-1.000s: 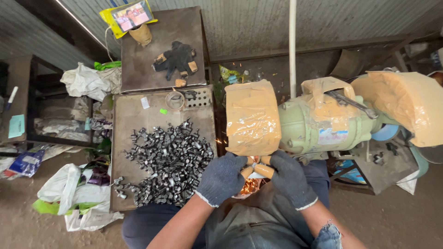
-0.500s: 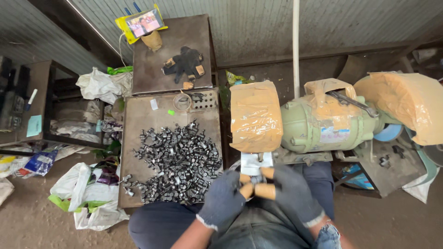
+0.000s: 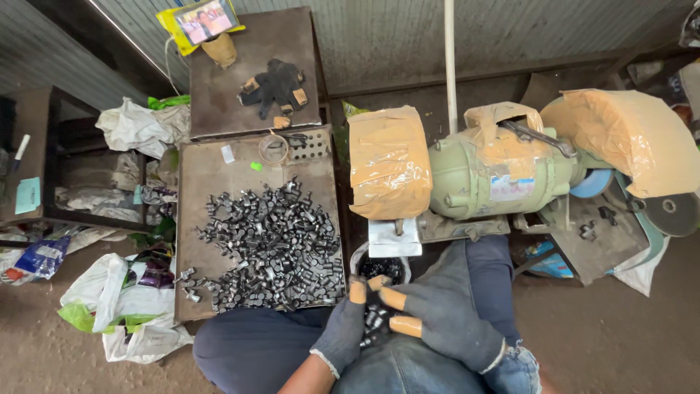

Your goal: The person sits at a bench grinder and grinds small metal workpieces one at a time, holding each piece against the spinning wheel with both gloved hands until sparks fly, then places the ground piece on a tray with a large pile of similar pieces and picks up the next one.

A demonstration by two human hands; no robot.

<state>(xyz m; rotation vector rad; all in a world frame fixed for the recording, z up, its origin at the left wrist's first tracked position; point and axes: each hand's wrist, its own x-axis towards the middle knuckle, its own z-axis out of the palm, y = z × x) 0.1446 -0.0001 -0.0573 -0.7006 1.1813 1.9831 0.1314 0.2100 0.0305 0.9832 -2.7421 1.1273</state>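
Observation:
My left hand and my right hand wear dark gloves with orange fingertips and meet over my lap. Between them lies a small clump of shiny metal pieces; the left hand cups it and the right hand's fingers close on it. Just beyond the fingertips stands a small white bucket holding dark metal pieces. Above the bucket is a green bench grinder, its left wheel guard covered in tan cardboard and tape.
A rusty metal tray at my left carries a heap of several small metal parts. Behind it a second plate bears a spare pair of gloves. Plastic bags lie on the floor at left. Discs and clutter sit at right.
Both hands have drawn back from the grinder's left wheel down to my lap. The orange glow at the wheel is gone. The view has shifted slightly.

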